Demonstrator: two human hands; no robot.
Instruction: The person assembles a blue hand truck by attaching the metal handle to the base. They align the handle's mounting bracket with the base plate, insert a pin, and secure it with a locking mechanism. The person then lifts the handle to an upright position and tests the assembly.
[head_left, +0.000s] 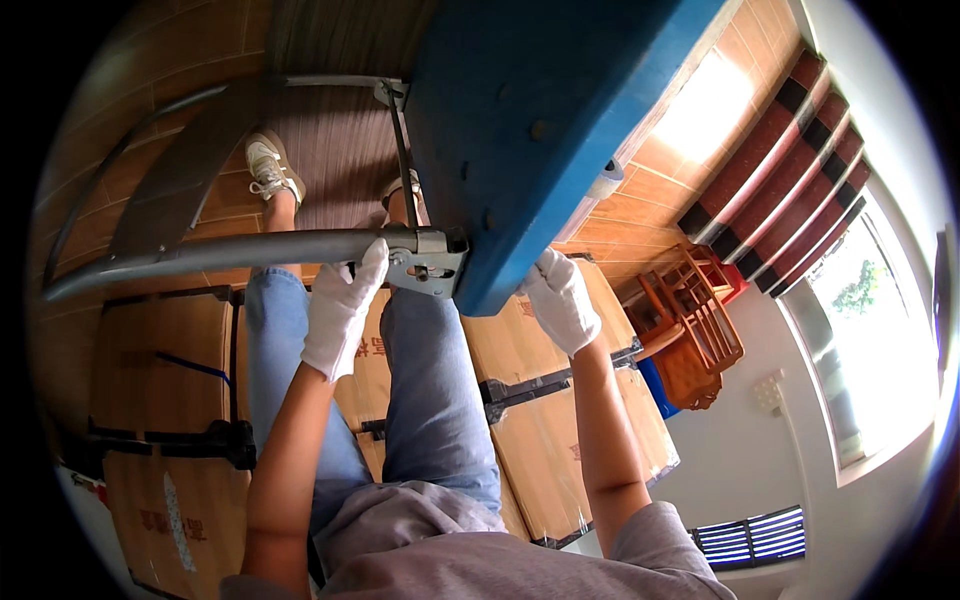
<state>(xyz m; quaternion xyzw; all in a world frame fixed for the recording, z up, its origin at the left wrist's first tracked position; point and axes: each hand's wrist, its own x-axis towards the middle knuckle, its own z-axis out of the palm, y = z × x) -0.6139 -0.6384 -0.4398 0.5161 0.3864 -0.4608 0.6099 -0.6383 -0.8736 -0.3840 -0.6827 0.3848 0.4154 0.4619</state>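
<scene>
A large blue tabletop-like panel (520, 130) stands on edge in front of me, seen nearly edge-on. Joined to its lower left side is a metal bracket (428, 265) with slots, and a grey bent tube frame (250, 252) runs left from it. My left hand (342, 315), in a white glove, is closed at the tube's end beside the bracket, its fingertips against the metal. The white-gloved right hand (562, 303) is closed on the panel's lower right edge; its fingertips are partly hidden behind that edge.
Cardboard boxes (165, 365) with black edge strips lie around my legs. Stacked wooden chairs (690, 330) stand at the right, near a striped curtain (780, 180) and a bright window (870, 330). A small roller (606, 180) sits beside the panel. The floor is wood-toned tile (650, 205).
</scene>
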